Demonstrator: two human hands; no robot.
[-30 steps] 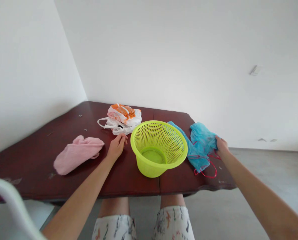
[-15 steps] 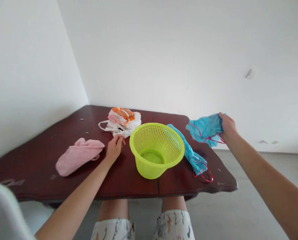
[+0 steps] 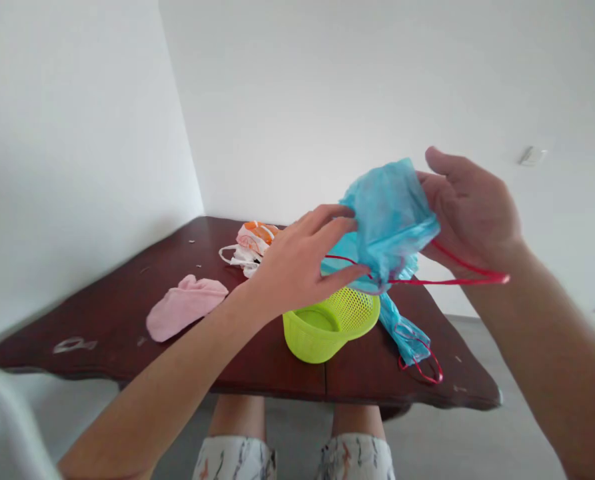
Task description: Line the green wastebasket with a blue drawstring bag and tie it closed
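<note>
Above the basket a crumpled blue plastic drawstring bag (image 3: pixel 390 213) is held up between my two hands. My left hand (image 3: pixel 307 257) reaches in from the left, its fingers and thumb around the bag's near-left side. On the other side my right hand (image 3: pixel 472 207) supports the bag with its fingers, partly hidden behind the plastic; its thumb points up, away from the bag. A red drawstring (image 3: pixel 457 280) loops out below my right palm. The lime-green perforated basket (image 3: pixel 312 340) stands on the table beneath, partly covered by my left hand and the bag.
Right of the basket lies a second blue drawstring bag (image 3: pixel 410 340). A folded pink cloth (image 3: pixel 184 308) is at the left of the dark red table (image 3: pixel 277 373). White-and-orange plastic bags (image 3: pixel 250 247) lie farther back. White walls border the table's back and left.
My right hand has brought the blue bag up and inward from the right. My left hand has left the white plastic bag and come over the basket to the blue bag.
</note>
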